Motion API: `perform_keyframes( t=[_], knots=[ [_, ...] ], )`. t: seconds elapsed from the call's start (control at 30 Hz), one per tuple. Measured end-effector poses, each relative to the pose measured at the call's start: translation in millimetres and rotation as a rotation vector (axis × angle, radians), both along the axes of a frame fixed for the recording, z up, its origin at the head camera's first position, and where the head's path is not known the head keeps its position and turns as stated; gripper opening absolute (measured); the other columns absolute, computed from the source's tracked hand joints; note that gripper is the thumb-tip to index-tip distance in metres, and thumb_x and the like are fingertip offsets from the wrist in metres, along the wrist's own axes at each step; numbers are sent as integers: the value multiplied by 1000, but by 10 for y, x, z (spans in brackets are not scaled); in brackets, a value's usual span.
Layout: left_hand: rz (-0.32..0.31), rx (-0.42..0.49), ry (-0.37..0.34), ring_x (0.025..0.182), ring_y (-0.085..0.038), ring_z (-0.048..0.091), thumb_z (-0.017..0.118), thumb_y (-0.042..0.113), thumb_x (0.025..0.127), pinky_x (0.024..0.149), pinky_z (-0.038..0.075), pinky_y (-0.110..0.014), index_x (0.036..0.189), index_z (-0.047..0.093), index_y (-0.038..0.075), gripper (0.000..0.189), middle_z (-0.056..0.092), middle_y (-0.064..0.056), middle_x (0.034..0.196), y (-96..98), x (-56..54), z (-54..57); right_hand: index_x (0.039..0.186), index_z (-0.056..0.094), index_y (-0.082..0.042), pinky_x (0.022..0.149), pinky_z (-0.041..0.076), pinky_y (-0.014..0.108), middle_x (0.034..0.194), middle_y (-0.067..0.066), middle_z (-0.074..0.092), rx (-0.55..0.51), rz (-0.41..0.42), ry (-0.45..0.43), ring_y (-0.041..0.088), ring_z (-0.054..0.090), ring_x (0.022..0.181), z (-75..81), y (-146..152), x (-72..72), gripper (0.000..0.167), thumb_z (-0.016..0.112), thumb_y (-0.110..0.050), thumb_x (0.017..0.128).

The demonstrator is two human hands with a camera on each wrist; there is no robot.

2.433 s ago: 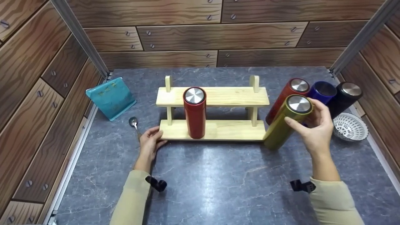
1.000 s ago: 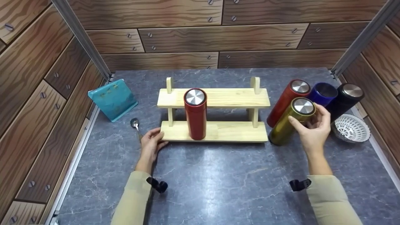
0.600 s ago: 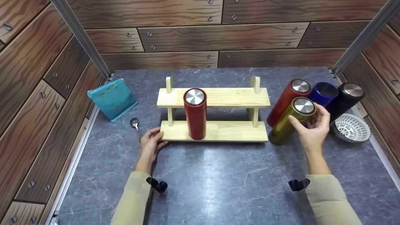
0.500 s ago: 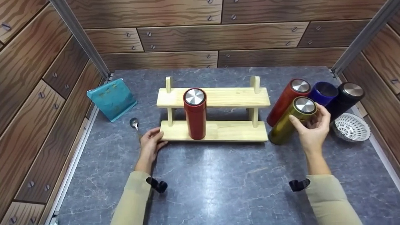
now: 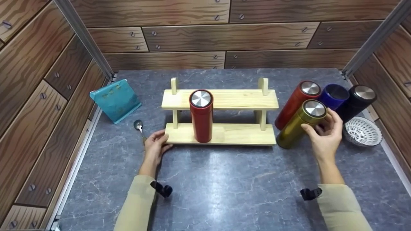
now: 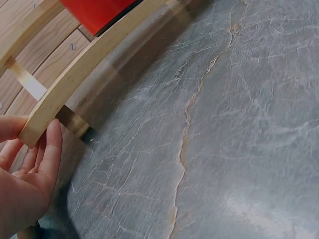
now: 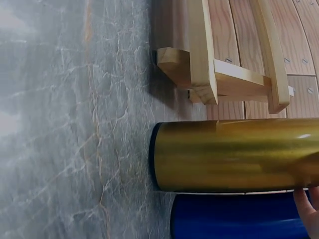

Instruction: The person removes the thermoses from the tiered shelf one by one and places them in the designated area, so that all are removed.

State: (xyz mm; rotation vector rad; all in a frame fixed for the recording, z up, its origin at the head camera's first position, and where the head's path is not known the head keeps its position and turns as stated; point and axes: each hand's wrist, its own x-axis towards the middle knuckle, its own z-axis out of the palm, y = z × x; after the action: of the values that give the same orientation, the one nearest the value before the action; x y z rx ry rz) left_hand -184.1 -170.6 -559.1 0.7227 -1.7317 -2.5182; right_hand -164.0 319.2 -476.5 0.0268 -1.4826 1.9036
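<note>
My left hand pinches the left end of a two-tier wooden shelf, thumb on top and fingers under the lower board, as the left wrist view also shows. A red thermos with a steel-topped lid stands on that lower board. Just right of the shelf, a yellow-green thermos stands upright with its base on the table. My right hand holds it near the lid, thumb on the near side and fingers at its right side, partly hidden.
Behind the yellow-green thermos stand another red thermos, a blue open-topped cylinder and a black thermos. A white openwork bowl lies to their front right. At left are a teal pouch and a spoon.
Since the oldest frame, the yellow-green thermos has moved slightly back and right and down onto the table. Most recently my right hand has shifted a little right on it. The left hand stays put.
</note>
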Motion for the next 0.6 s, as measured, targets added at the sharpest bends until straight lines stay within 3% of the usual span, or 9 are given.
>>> perform_keyframes(
  t=[0.6],
  knots=[
    [-6, 11, -2, 70, -17, 62, 63, -1, 85, 64, 58, -33, 118, 55, -1, 34, 57, -12, 104, -6, -9, 5, 119, 50, 11, 75, 55, 28, 110, 28, 55, -16, 31, 106, 31, 59, 93, -2, 51, 225, 57, 65, 28, 66]
  ],
)
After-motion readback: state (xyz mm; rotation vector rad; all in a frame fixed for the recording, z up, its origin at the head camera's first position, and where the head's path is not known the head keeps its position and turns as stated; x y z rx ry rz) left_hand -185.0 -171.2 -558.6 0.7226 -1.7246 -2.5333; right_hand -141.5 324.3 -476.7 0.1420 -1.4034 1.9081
